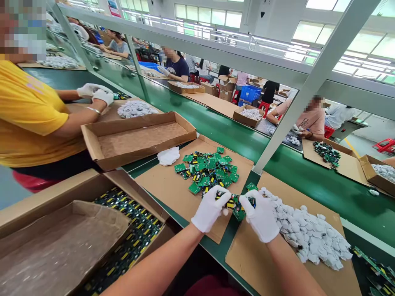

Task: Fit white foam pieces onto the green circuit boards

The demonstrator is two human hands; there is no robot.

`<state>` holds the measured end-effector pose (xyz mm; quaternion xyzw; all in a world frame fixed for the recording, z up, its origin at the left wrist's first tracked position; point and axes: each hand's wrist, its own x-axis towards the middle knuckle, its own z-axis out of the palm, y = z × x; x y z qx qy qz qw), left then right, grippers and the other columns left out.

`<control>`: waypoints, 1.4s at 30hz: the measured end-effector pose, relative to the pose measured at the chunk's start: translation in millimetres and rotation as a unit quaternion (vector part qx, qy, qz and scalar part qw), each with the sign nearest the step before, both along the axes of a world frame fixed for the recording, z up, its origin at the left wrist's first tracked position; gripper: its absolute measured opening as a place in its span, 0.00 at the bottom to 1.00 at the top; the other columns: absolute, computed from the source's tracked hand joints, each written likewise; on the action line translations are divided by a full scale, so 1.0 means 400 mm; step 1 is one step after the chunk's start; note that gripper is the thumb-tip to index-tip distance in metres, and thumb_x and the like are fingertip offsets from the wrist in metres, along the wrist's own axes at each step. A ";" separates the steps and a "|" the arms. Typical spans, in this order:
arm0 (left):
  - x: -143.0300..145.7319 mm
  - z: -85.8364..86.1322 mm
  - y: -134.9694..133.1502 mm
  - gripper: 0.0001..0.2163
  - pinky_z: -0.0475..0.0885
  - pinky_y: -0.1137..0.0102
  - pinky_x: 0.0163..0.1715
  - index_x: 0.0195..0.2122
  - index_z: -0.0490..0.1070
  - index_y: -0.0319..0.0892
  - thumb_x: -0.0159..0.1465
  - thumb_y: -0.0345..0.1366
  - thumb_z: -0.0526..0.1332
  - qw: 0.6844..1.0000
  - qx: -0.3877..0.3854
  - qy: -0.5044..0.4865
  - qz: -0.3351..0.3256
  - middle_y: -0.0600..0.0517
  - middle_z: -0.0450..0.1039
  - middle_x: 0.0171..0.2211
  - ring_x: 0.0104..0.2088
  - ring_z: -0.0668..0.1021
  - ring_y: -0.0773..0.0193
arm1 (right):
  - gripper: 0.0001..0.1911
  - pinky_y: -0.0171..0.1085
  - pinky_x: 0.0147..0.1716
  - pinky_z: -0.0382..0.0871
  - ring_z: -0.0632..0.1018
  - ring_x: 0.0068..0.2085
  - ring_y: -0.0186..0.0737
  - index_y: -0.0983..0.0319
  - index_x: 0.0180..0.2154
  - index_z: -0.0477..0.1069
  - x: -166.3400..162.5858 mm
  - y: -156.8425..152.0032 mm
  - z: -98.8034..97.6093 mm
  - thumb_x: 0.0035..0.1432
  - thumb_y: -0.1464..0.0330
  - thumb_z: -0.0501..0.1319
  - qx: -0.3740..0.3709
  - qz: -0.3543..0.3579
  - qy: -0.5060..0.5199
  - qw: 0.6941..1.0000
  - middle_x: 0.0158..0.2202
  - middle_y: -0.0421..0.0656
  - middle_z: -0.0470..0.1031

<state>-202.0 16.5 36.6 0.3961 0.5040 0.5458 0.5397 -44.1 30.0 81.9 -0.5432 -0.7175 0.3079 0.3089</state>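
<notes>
Both my hands wear white gloves and meet over the gap between two cardboard sheets. My left hand (210,207) and my right hand (261,214) are both closed on a small stack of green circuit boards (235,203) with yellow and black parts, one hand at each end. Just beyond them lies a pile of the same green circuit boards (207,169) on a cardboard sheet (166,187). A heap of white plastic pieces (308,232) lies on the cardboard to the right of my right hand.
A carton (135,230) filled with circuit boards sits at the lower left under an empty cardboard tray (58,246). A person in a yellow shirt (27,115) works at my left beside an open shallow box (135,137). Other workers sit across the green conveyor belt (308,176).
</notes>
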 end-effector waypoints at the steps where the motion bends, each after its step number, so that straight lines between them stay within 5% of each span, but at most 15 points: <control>1: -0.003 -0.004 -0.009 0.16 0.55 0.80 0.09 0.28 0.62 0.41 0.54 0.49 0.61 0.999 -0.023 -0.037 -0.008 0.58 0.65 0.18 0.12 0.67 0.73 | 0.18 0.31 0.18 0.61 0.69 0.18 0.32 0.59 0.25 0.62 -0.009 0.005 -0.005 0.58 0.53 0.53 -0.051 0.022 0.043 0.998 0.16 0.35 0.67; 4: -0.017 -0.013 -0.026 0.20 0.47 0.82 0.08 0.27 0.60 0.41 0.51 0.52 0.64 0.987 -0.066 -0.148 -0.020 0.59 0.63 0.17 0.11 0.63 0.77 | 0.20 0.27 0.09 0.49 0.61 0.10 0.28 0.59 0.24 0.57 -0.032 0.023 -0.017 0.57 0.51 0.53 -0.211 0.090 0.166 0.959 0.12 0.31 0.61; 7: -0.029 -0.021 -0.029 0.21 0.47 0.83 0.09 0.28 0.61 0.40 0.50 0.51 0.67 0.972 -0.084 -0.218 -0.015 0.59 0.63 0.19 0.12 0.62 0.79 | 0.22 0.26 0.07 0.47 0.59 0.09 0.26 0.59 0.25 0.56 -0.055 0.033 -0.028 0.55 0.48 0.54 -0.251 0.117 0.214 0.937 0.13 0.31 0.62; 13: -0.045 -0.032 -0.015 0.19 0.48 0.82 0.09 0.30 0.60 0.41 0.52 0.50 0.65 0.963 -0.093 -0.252 0.005 0.61 0.60 0.20 0.11 0.58 0.80 | 0.26 0.31 0.09 0.54 0.60 0.10 0.29 0.60 0.28 0.60 -0.085 0.069 -0.038 0.56 0.44 0.45 -0.215 0.118 0.248 0.937 0.15 0.34 0.63; 16: -0.057 -0.028 -0.009 0.19 0.50 0.83 0.10 0.31 0.60 0.42 0.52 0.50 0.65 0.970 -0.063 -0.230 0.052 0.61 0.61 0.20 0.13 0.63 0.79 | 0.27 0.35 0.22 0.68 0.76 0.28 0.39 0.60 0.39 0.65 -0.083 0.105 -0.037 0.53 0.44 0.51 -0.138 0.068 0.229 0.961 0.33 0.45 0.74; 19: -0.056 -0.026 -0.009 0.19 0.50 0.83 0.09 0.32 0.61 0.42 0.52 0.51 0.65 0.982 -0.039 -0.166 0.078 0.61 0.63 0.19 0.14 0.65 0.77 | 0.24 0.38 0.39 0.69 0.75 0.42 0.42 0.60 0.43 0.67 -0.089 0.099 -0.036 0.50 0.51 0.60 -0.052 0.080 0.122 0.988 0.43 0.46 0.74; 22: -0.038 -0.030 -0.024 0.20 0.52 0.82 0.10 0.29 0.60 0.42 0.52 0.53 0.64 0.992 -0.017 -0.094 0.083 0.62 0.62 0.17 0.12 0.64 0.77 | 0.13 0.38 0.33 0.69 0.75 0.31 0.39 0.61 0.33 0.68 -0.105 0.052 -0.035 0.52 0.57 0.59 -0.015 0.130 -0.017 0.991 0.28 0.41 0.74; 25: -0.023 -0.035 -0.042 0.22 0.52 0.81 0.11 0.24 0.58 0.41 0.53 0.57 0.61 0.989 -0.008 -0.144 0.021 0.61 0.59 0.14 0.11 0.60 0.77 | 0.13 0.33 0.23 0.67 0.73 0.22 0.34 0.60 0.26 0.63 -0.111 0.016 -0.038 0.55 0.58 0.55 -0.097 0.201 0.017 0.975 0.21 0.38 0.71; 28: -0.040 -0.031 -0.028 0.25 0.51 0.77 0.11 0.24 0.59 0.42 0.56 0.62 0.51 0.988 -0.008 -0.148 -0.035 0.61 0.54 0.12 0.10 0.56 0.75 | 0.19 0.32 0.17 0.66 0.74 0.20 0.34 0.61 0.31 0.62 -0.106 0.029 -0.039 0.59 0.52 0.47 -0.178 0.264 0.070 0.945 0.24 0.40 0.74; 31: -0.090 -0.009 0.032 0.20 0.63 0.73 0.16 0.35 0.65 0.42 0.59 0.56 0.53 0.996 0.047 -0.015 0.068 0.54 0.68 0.24 0.16 0.66 0.71 | 0.25 0.35 0.26 0.72 0.79 0.30 0.37 0.63 0.44 0.62 -0.101 0.089 -0.028 0.63 0.53 0.38 -0.125 0.214 0.036 0.968 0.36 0.48 0.77; 33: -0.120 0.012 0.071 0.21 0.71 0.66 0.34 0.48 0.63 0.42 0.57 0.47 0.60 0.974 0.113 0.153 0.126 0.45 0.69 0.46 0.36 0.76 0.62 | 0.25 0.38 0.40 0.72 0.76 0.46 0.39 0.65 0.54 0.56 -0.092 0.138 -0.018 0.65 0.57 0.37 -0.073 0.159 -0.009 0.985 0.50 0.53 0.71; 35: -0.124 0.028 0.082 0.26 0.62 0.56 0.52 0.55 0.61 0.43 0.55 0.39 0.62 0.907 0.166 0.364 0.130 0.41 0.55 0.60 0.56 0.66 0.50 | 0.25 0.42 0.53 0.62 0.66 0.58 0.41 0.65 0.60 0.50 -0.074 0.179 -0.013 0.65 0.60 0.42 -0.030 0.118 -0.074 0.990 0.59 0.53 0.61; 38: -0.070 0.022 0.040 0.22 0.49 0.46 0.57 0.53 0.65 0.47 0.56 0.35 0.61 0.791 0.218 0.571 0.025 0.44 0.53 0.62 0.62 0.53 0.41 | 0.30 0.51 0.60 0.46 0.54 0.63 0.50 0.64 0.61 0.52 -0.032 0.211 -0.027 0.58 0.66 0.55 0.014 0.071 -0.196 0.978 0.61 0.54 0.57; 42: 0.025 -0.044 -0.027 0.21 0.44 0.42 0.56 0.52 0.65 0.51 0.57 0.46 0.61 0.722 0.294 0.599 -0.182 0.46 0.64 0.56 0.60 0.59 0.43 | 0.30 0.60 0.57 0.37 0.58 0.60 0.58 0.64 0.54 0.65 0.013 0.219 -0.071 0.47 0.73 0.63 0.018 0.054 -0.332 0.942 0.51 0.56 0.70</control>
